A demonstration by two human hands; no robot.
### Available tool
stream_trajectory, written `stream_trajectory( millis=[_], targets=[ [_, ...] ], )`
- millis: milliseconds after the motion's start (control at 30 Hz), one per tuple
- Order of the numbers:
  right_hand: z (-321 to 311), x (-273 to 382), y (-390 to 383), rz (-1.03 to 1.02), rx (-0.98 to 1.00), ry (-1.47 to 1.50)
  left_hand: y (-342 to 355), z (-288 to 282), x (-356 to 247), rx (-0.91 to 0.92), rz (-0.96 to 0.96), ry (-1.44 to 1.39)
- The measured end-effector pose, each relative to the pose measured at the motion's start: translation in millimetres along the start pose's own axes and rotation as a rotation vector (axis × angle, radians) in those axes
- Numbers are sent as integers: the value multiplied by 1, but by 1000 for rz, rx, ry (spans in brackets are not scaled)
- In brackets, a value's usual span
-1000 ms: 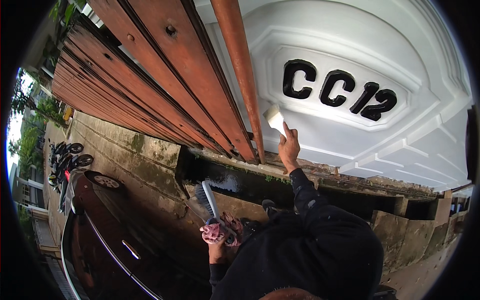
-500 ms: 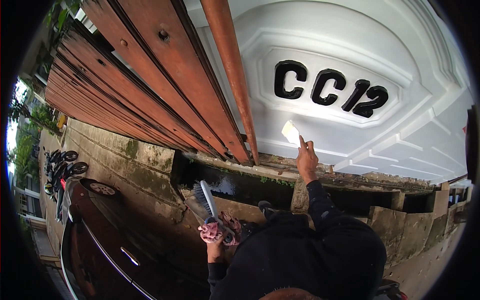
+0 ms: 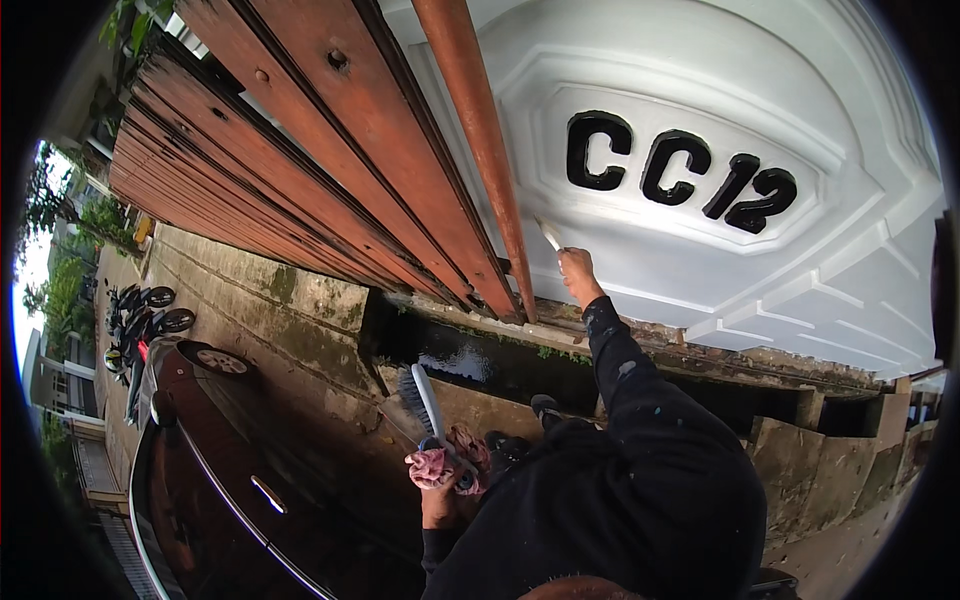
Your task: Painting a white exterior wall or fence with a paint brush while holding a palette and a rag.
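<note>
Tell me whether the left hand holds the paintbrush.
No, the right hand holds the paintbrush, while the left hand holds a pink cloth.

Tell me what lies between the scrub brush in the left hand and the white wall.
In the head view: a concrete edge, a dark channel with water, then a stony ledge, between the scrub brush and the white wall.

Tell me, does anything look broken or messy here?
Yes. A red-brown fence plank has a dark, rough pit near the picture's top, unlike the smoother wood around it, so it looks damaged. The right sleeve has pale splotches, maybe paint.
</note>
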State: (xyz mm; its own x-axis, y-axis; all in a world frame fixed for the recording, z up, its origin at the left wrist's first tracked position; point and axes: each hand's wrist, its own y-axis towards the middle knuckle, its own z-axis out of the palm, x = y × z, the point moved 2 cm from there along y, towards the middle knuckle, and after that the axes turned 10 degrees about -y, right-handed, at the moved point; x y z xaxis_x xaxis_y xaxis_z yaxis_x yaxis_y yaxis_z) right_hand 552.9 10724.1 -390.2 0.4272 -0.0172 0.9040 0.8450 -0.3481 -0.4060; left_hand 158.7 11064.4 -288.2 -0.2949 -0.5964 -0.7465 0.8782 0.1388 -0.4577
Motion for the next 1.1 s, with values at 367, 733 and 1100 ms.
stream_trajectory(
  millis=[367, 733, 1100],
  targets=[
    [-100, 1, -86, 166, -173, 273, -6, 18, -1, -25, -12, -69],
    [-113, 32, -93, -41, -427, 490, 14, 33, -9, 52, -14, -52],
    [13, 31, -46, -68, 59, 643, 7, 9, 9, 4, 6, -76]
  ],
)
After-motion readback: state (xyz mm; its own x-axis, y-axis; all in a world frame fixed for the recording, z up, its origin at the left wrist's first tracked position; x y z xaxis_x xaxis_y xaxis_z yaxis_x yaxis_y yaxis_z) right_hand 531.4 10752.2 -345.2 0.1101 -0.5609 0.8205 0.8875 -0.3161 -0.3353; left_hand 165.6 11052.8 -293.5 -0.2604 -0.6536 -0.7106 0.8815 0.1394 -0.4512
